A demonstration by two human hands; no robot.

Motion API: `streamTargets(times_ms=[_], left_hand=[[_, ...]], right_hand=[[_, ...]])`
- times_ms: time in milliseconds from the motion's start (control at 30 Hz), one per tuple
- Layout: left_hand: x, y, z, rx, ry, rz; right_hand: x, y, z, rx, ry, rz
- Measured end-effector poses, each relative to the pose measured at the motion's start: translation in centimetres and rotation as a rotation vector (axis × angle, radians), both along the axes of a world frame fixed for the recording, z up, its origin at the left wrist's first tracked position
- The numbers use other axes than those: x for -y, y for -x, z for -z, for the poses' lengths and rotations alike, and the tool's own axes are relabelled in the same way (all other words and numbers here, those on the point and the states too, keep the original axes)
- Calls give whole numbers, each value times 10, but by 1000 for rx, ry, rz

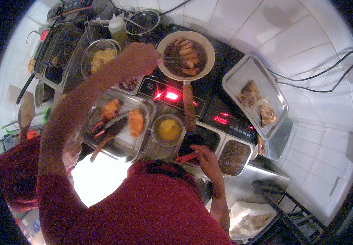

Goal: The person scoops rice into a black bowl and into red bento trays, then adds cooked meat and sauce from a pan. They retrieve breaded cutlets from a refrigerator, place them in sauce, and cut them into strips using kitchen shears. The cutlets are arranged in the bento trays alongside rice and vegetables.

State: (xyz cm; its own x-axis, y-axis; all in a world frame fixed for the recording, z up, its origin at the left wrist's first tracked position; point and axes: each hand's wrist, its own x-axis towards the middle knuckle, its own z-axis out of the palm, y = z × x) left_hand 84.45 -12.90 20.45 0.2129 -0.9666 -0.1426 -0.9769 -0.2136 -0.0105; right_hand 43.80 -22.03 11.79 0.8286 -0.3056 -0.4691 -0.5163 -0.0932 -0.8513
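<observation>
My left arm reaches up across the counter. The left hand (143,59) is closed on a thin metal utensil (171,59), kind unclear, whose end reaches into a pale round pan (210,67). Inside are browned meat slices (188,53) in dark brown sauce. The pan's wooden handle (189,108) points toward me. Lower right, my right hand (208,160) is closed on a flat red handle (185,158) at the near edge of a dark rectangular container (205,139). What the handle belongs to is hidden.
Left of the pan's handle, a steel tray (121,155) holds two orange-brown fried pieces and tongs; beside it stands a yellow-filled bowl (168,130). A tray with wrapped items (284,108) leans at right. A co-worker's gloved hand (72,153) is at left.
</observation>
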Motion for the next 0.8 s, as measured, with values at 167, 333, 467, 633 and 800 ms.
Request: streamTargets(times_ms=[167,333,467,633,800], left_hand=[[-5,66,13,383,33,12],[-17,83,25,559,66,41],[-24,75,6,581,67,38],[-14,48,-21,113,41,-83],[-3,28,-26,20,84,-33]], right_hand=[[-1,-3,2,12,25,-42],[-2,-2,6,3,-20,6],[-2,-1,5,18,50,-33],[-2,-2,3,-29,53,-45],[-3,-1,4,-30,105,-63]])
